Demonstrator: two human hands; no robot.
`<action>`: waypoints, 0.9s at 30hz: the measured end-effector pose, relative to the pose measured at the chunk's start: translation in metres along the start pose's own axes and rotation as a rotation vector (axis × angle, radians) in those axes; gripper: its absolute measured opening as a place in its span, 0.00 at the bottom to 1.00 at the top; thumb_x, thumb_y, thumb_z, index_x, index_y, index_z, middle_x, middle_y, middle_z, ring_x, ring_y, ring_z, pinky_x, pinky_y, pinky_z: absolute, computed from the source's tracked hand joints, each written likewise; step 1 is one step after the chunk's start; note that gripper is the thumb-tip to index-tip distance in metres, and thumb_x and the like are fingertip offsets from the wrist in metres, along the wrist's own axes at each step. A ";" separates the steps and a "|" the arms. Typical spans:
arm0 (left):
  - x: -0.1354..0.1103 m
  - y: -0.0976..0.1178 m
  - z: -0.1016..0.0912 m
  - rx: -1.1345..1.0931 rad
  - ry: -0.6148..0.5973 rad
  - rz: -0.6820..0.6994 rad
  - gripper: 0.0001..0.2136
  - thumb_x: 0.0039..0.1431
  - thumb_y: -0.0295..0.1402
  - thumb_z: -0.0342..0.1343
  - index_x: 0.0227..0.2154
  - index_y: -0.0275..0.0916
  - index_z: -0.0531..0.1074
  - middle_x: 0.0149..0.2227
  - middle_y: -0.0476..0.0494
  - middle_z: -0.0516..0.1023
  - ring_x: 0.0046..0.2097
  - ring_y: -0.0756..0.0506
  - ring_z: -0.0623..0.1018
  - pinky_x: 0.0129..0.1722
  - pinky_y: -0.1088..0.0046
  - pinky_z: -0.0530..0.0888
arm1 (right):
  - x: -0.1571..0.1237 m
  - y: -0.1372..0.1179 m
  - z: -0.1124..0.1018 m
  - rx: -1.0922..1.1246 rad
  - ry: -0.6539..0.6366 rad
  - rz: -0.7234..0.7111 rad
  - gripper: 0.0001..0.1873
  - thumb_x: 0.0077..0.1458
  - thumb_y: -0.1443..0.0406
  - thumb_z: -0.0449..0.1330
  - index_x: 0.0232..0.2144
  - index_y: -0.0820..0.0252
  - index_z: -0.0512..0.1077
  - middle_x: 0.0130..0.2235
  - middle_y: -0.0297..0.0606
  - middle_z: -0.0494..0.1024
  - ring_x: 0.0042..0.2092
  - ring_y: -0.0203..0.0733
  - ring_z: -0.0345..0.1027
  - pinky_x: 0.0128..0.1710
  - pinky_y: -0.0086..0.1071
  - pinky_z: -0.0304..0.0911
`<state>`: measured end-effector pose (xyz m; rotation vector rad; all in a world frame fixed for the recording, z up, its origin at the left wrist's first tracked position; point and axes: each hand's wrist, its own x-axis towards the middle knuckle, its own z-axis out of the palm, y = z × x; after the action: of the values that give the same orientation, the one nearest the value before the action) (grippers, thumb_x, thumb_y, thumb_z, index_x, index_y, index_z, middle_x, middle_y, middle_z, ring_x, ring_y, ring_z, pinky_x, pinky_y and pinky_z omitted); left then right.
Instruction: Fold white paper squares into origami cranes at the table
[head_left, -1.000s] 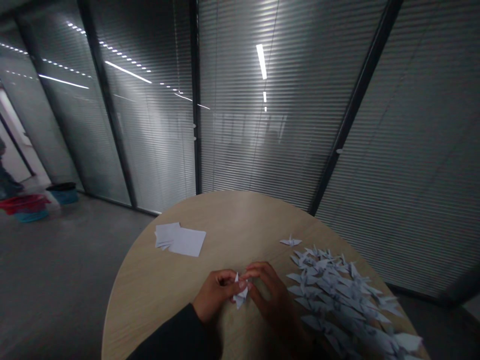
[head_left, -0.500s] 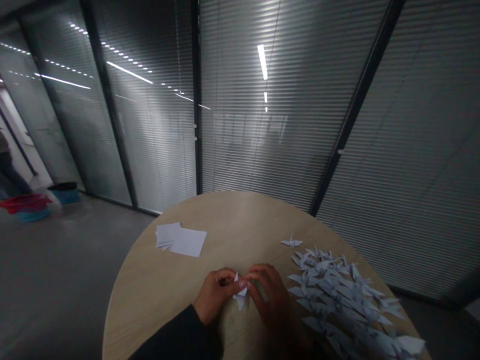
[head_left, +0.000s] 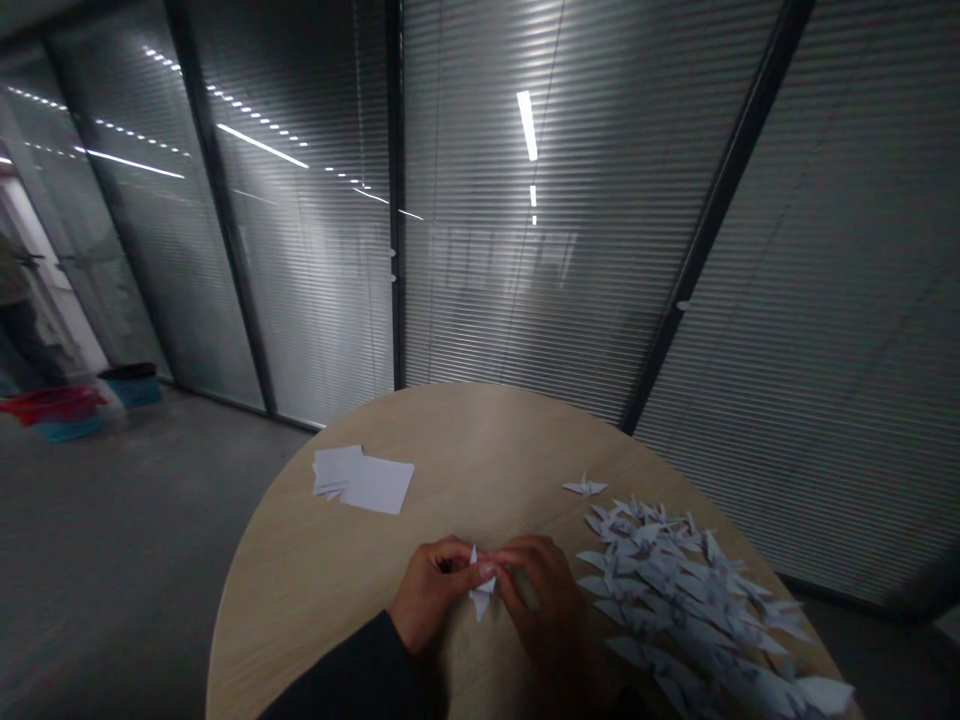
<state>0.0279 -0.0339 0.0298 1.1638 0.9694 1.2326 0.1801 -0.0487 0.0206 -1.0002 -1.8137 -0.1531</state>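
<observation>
Between my hands is a partly hidden white folded paper crane [head_left: 481,600], held just above the near middle of the round table [head_left: 480,430]. My left hand [head_left: 435,585] pinches it between thumb and fingers. From the other side, my right hand [head_left: 544,595] closes on it with its fingertips meeting those of the left. One pointed tip of the paper rises above the left thumb, and another points down toward me. Fingers cover the centre of the folds.
Many finished paper cranes [head_left: 690,590] crowd the right side of the table, with a single crane [head_left: 585,487] behind them. Square paper sheets [head_left: 377,485] lie at the left. Beyond stand glass partitions with blinds [head_left: 525,300]. Bins [head_left: 133,384] and a person [head_left: 22,320] are far left.
Both hands keep their grip on the paper crane, with only slight finger movement at the right hand. The person at far left has shifted a little, and the view has moved slightly.
</observation>
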 end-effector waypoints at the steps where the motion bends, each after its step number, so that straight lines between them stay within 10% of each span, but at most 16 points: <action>1: 0.000 0.001 0.000 -0.015 -0.012 -0.014 0.21 0.30 0.49 0.73 0.18 0.34 0.80 0.19 0.49 0.71 0.24 0.51 0.66 0.26 0.74 0.60 | 0.000 0.000 0.000 -0.003 0.004 -0.005 0.07 0.61 0.68 0.55 0.33 0.54 0.72 0.33 0.35 0.76 0.37 0.42 0.71 0.39 0.37 0.67; 27: -0.001 0.005 -0.002 -0.150 -0.073 -0.081 0.19 0.33 0.47 0.73 0.19 0.34 0.80 0.19 0.48 0.75 0.24 0.51 0.68 0.28 0.74 0.63 | 0.000 -0.006 -0.001 0.134 -0.043 0.104 0.06 0.59 0.69 0.55 0.34 0.54 0.71 0.34 0.36 0.77 0.37 0.41 0.73 0.38 0.34 0.70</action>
<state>0.0252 -0.0350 0.0348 1.0350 0.8465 1.1692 0.1764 -0.0534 0.0235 -1.0069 -1.7811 0.0532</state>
